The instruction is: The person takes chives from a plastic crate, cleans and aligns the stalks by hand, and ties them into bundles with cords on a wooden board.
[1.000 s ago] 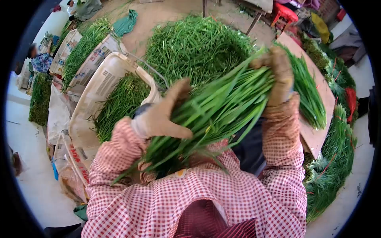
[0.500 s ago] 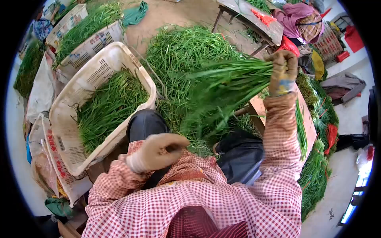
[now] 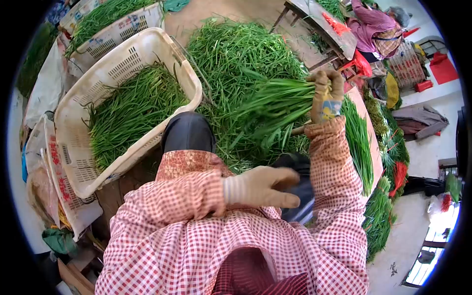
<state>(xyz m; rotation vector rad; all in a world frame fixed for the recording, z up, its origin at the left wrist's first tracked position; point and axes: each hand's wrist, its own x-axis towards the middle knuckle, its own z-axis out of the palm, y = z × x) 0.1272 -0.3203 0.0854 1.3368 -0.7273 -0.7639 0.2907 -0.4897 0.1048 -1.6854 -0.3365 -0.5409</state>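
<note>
My gloved right hand (image 3: 326, 96) is closed round one end of a bunch of green chives (image 3: 280, 101), and the leaves fan out to the left over the pile. My gloved left hand (image 3: 263, 188) is in front of my body, thumb and fingers apart, holding nothing. Beyond my knees lies a big loose pile of chives (image 3: 236, 51) on the floor. More chives (image 3: 358, 142) rest on a pale board (image 3: 372, 147) just right of my right forearm.
A white plastic crate (image 3: 189, 81) with cut chives (image 3: 137, 115) inside stands at my left. Another crate (image 3: 115, 37) is behind it. At the upper right are a low table (image 3: 314, 14) with red ties and a person in a purple top (image 3: 371, 24). Tied bundles (image 3: 378, 221) lie at far right.
My left hand has moved right across my body, its fingers still apart. My right hand has shifted a little left and down with the bunch, which spreads less widely. The view has turned slightly.
</note>
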